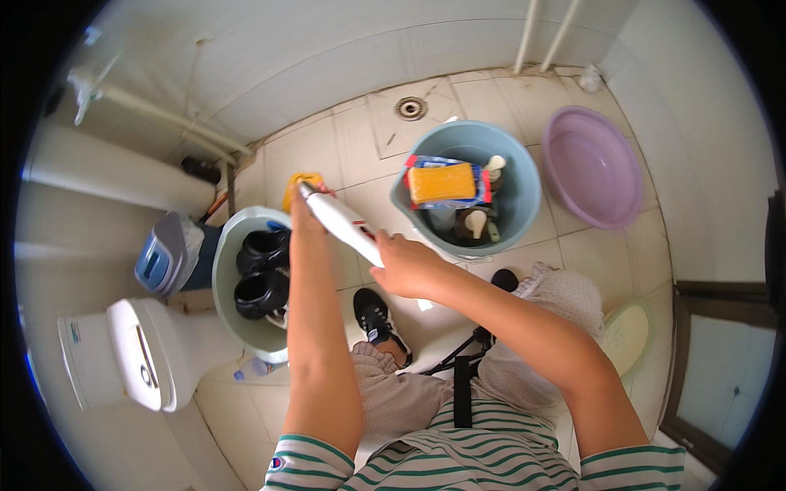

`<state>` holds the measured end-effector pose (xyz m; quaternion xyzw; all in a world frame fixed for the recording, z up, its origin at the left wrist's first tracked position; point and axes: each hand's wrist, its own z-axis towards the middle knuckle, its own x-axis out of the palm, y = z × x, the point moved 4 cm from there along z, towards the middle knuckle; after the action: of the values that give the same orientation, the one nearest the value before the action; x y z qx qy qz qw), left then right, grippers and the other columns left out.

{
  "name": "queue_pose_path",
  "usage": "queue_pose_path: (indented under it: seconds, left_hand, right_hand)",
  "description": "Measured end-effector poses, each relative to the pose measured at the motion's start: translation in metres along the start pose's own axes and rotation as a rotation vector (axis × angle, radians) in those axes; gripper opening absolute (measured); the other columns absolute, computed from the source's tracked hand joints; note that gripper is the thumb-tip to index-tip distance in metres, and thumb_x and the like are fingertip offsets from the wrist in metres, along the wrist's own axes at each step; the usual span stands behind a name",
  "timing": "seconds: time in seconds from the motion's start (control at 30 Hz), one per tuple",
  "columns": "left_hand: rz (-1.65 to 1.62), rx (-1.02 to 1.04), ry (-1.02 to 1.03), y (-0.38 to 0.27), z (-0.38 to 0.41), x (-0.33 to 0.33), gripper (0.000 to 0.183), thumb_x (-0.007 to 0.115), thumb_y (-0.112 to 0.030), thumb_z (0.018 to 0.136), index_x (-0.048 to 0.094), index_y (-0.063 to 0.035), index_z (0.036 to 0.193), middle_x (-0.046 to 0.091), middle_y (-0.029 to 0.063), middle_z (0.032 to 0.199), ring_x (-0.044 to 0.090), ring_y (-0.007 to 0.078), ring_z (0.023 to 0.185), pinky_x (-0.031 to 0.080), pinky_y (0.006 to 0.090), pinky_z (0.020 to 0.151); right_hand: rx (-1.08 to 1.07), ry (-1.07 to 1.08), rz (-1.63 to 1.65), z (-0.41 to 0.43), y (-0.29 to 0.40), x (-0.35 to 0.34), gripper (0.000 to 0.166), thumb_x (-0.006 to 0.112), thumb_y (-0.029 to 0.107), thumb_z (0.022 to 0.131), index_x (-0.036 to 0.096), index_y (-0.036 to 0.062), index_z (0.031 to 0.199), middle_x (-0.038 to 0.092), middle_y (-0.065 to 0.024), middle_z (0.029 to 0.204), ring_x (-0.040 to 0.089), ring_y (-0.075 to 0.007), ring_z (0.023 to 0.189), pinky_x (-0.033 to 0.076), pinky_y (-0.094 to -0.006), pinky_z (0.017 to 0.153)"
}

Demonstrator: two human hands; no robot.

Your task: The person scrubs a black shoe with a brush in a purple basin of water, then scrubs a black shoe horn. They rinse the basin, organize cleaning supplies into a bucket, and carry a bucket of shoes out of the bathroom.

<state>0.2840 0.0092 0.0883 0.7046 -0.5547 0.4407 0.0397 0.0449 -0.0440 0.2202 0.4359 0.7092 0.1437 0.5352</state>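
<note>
A white handheld electric tool [347,224], probably a cleaning scrubber, slants up to the left between my hands. My right hand [405,265] grips its lower end, near a red and dark switch area. My left hand [307,208] is around the metal-coloured tip, holding a yellow piece [293,195] there. The tool partly covers the fingers and the yellow piece, so whether the two are joined is hidden. Below my left forearm stands a pale green tub [226,307] with black shoes [261,294] inside, partly covered by the arm.
A blue bucket [522,224] holds a yellow sponge [442,184], a packet and pump bottles. Right of it lies a purple basin [589,166]. A floor drain [411,108] sits near the wall. At left are a toilet [144,356], a bin [161,255] and a plastic bottle [258,368].
</note>
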Motion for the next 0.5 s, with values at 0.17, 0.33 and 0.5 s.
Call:
queue_pose_path:
  seconds: [0.17,0.33,0.5]
  left_hand:
    - [0.192,0.036,-0.105,0.013,-0.039,0.055,0.082,0.025,-0.074,0.078,0.042,0.0008,0.108,0.054,0.0194,0.091,0.057,0.0313,0.081,0.048,0.0457,0.071]
    - [0.347,0.088,-0.005,0.022,-0.058,0.095,0.073,0.031,-0.072,0.078,0.039,-0.0061,0.108,0.049,0.0202,0.096,0.054,0.0340,0.077,0.046,0.0479,0.062]
    - [0.433,0.169,0.197,0.031,-0.056,0.126,0.054,0.033,-0.061,0.086,0.040,-0.0117,0.107,0.050,0.0145,0.095,0.052,0.0303,0.073,0.045,0.0461,0.057]
  right_hand:
    - [-0.031,-0.060,0.155,0.010,-0.010,-0.019,0.047,0.056,0.029,0.079,0.044,-0.0068,0.107,0.058,-0.0239,0.093,0.059,-0.0350,0.084,0.046,-0.0401,0.073]
    - [-0.036,-0.126,0.367,0.014,-0.012,-0.037,0.048,0.057,0.031,0.077,0.046,-0.0057,0.107,0.059,-0.0228,0.092,0.059,-0.0338,0.084,0.046,-0.0391,0.072]
    - [-0.031,-0.262,0.458,0.011,-0.015,-0.056,0.048,0.058,0.032,0.075,0.047,-0.0043,0.105,0.059,-0.0222,0.092,0.059,-0.0336,0.085,0.046,-0.0386,0.073]
